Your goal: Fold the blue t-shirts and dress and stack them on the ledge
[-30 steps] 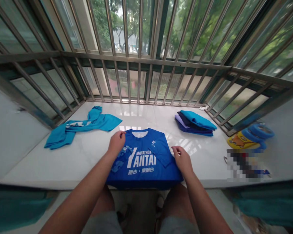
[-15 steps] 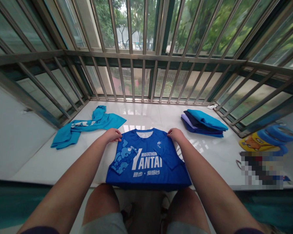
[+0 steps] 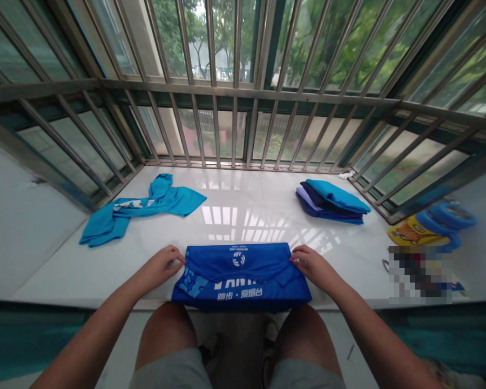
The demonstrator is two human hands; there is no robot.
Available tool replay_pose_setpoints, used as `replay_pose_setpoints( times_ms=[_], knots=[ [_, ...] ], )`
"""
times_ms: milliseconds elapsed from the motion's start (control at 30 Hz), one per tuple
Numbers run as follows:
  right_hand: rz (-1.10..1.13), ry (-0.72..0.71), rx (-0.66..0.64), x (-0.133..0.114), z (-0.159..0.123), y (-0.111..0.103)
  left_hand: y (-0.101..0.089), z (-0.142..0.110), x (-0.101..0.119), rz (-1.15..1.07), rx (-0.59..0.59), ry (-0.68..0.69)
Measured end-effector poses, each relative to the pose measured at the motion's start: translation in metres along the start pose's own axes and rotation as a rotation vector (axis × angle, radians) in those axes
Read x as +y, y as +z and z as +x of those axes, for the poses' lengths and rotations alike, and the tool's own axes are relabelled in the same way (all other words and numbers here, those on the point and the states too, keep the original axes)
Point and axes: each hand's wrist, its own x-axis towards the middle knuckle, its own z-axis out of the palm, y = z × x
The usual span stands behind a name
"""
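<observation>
Blue shirt [image 3: 238,270]: middle of ledge [image 3: 85,275] near edge, upper part folded down over lettering [image 3: 240,293]
Left hand [image 3: 161,268]: fingers curled at shirt's far left corner; can't tell if grip is pinching
Right hand [image 3: 311,265]: fingertips at far right corner; grip unclear too
Folded stack [image 3: 332,202]: near ledge's far right corner
Teal garment [image 3: 146,208]: rumpled, by left edge

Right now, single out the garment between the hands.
The blue shirt, white-printed and partly folded over, between the left hand and right hand. The teal cloth lies bunched to the left; the folded stack sits to the right.
</observation>
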Motion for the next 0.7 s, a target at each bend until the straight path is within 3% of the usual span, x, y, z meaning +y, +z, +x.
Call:
replay_pose_setpoints(
  times_ms=[100, 200, 267, 367, 500, 600, 700],
  knots=[
    [-0.08, 0.007, -0.015, -0.004, 0.001, 0.002, 0.001, -0.001, 0.006, 0.067, 0.027, -0.004],
    [-0.172, 0.037, 0.05, -0.018, 0.023, 0.001, 0.003, 0.016, 0.015, 0.145, 0.081, -0.056],
    [-0.233, 0.041, 0.016, -0.028, 0.039, 0.002, 0.006, 0.029, 0.021, 0.213, 0.026, -0.08],
    [-0.306, 0.079, -0.152, -0.033, 0.057, 0.007, 0.009, 0.046, 0.027, 0.318, -0.121, -0.129],
    [-0.33, 0.125, -0.304, -0.022, 0.07, 0.011, 0.003, 0.067, 0.025, 0.317, -0.227, -0.154],
    [-0.341, 0.15, -0.28, -0.011, 0.088, 0.006, -0.009, 0.096, 0.022, 0.299, -0.231, -0.162],
    [-0.372, 0.204, -0.198, 0.0, 0.123, -0.001, -0.02, 0.14, 0.022, 0.308, -0.138, -0.182]
  ],
)
